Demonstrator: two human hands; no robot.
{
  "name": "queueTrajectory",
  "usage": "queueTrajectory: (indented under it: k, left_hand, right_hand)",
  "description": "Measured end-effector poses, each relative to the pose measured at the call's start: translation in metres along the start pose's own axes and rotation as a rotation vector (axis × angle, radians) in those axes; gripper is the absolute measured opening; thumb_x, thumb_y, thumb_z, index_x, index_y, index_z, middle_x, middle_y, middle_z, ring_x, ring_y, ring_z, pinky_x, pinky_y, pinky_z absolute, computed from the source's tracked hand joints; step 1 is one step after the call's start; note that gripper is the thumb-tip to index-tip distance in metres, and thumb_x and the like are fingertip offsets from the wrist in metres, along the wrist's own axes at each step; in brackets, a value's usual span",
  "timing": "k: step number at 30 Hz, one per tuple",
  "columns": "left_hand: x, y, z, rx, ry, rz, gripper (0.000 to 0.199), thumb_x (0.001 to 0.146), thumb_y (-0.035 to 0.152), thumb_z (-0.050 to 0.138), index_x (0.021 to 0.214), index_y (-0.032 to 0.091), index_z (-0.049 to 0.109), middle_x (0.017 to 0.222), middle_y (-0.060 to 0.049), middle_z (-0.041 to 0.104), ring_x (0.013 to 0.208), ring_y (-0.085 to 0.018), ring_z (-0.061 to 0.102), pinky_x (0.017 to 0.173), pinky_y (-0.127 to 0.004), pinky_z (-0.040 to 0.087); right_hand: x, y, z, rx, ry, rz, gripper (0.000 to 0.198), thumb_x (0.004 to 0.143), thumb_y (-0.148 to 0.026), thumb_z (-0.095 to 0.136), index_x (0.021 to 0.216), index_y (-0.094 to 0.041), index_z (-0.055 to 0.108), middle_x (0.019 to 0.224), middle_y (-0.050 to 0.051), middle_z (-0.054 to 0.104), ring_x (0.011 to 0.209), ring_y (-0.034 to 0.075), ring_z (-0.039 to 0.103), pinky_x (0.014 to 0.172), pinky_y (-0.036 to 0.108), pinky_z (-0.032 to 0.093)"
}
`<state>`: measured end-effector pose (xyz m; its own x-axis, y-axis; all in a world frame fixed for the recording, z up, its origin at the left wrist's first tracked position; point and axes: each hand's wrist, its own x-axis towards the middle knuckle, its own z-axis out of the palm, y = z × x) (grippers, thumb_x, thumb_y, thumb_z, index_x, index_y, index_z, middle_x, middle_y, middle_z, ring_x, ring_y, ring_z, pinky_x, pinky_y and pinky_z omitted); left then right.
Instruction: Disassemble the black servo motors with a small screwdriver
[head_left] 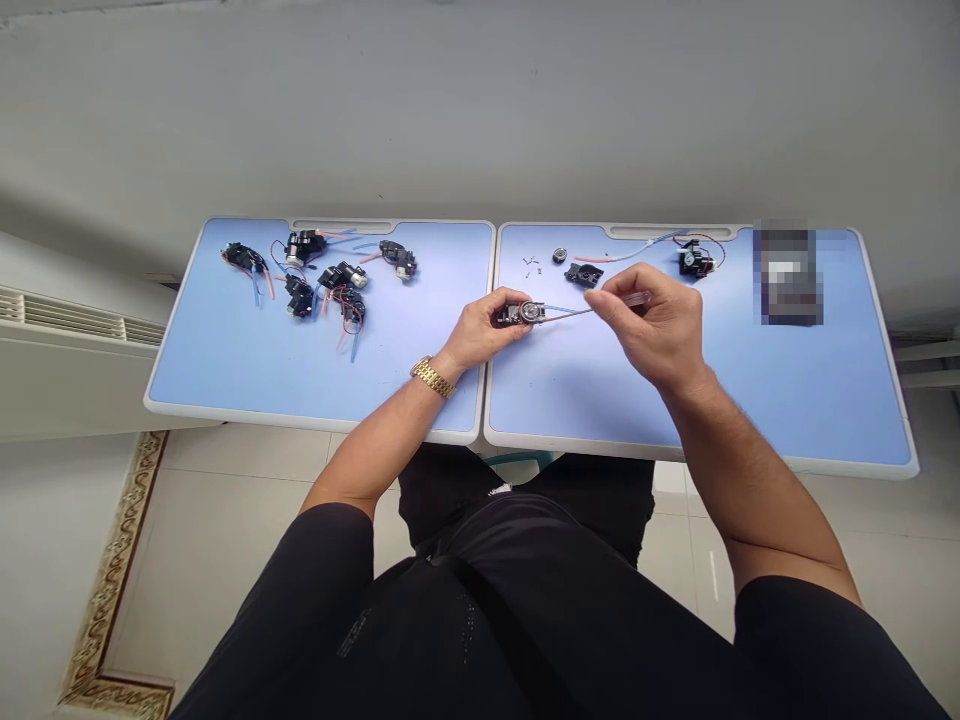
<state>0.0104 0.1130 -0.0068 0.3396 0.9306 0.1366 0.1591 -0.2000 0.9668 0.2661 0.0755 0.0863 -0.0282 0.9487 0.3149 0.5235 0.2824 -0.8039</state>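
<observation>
By the left hand (484,330), a small black-and-silver mechanical unit (517,314) is clamped just right of the seam in the white-rimmed blue bench (585,400), its long axis laid left to right, thin blue tubing (559,309) pointed right. In the right hand (660,325), a thin metal-shafted tool (637,299) with a clear handle is gripped, its shaft aimed left at the unit. Beyond, a black plastic part (583,275) is laid.

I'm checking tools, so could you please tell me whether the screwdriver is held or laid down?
Held: the right hand grips the screwdriver, its shaft pointing toward the unit in the left hand.
</observation>
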Motion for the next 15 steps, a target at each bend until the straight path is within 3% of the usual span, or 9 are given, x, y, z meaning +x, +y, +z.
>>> queueTrajectory:
  k: [4,10,15]
  left_hand:
    - [0.000,0.000,0.000,0.005,-0.005,0.005,0.033,0.089,0.029,0.088,0.120,0.023,0.080,0.113,-0.004,0.080,0.093,-0.016,0.068,0.085,-0.033,0.053]
    - [0.000,-0.001,0.001,-0.014,-0.003,0.003,0.034,0.088,0.028,0.088,0.120,0.022,0.079,0.115,-0.005,0.081,0.096,-0.017,0.070,0.087,-0.033,0.054]
    - [0.000,-0.003,0.001,-0.027,0.001,-0.008,0.035,0.087,0.029,0.089,0.119,0.022,0.080,0.114,-0.005,0.081,0.096,-0.017,0.070,0.087,-0.032,0.054]
  right_hand:
    - [0.003,0.001,0.006,0.009,-0.031,-0.057,0.043,0.108,-0.067,0.064,0.089,-0.028,0.062,0.067,-0.003,0.058,0.056,0.015,0.047,0.058,0.035,0.043]
    - [0.007,0.001,0.012,-0.007,0.020,-0.142,0.042,0.110,-0.065,0.060,0.090,-0.028,0.058,0.071,-0.003,0.059,0.059,0.015,0.050,0.067,0.036,0.048]
    - [0.008,0.003,0.012,-0.102,0.036,-0.125,0.043,0.111,-0.065,0.055,0.089,-0.028,0.058,0.074,-0.001,0.062,0.063,0.016,0.052,0.068,0.036,0.049]
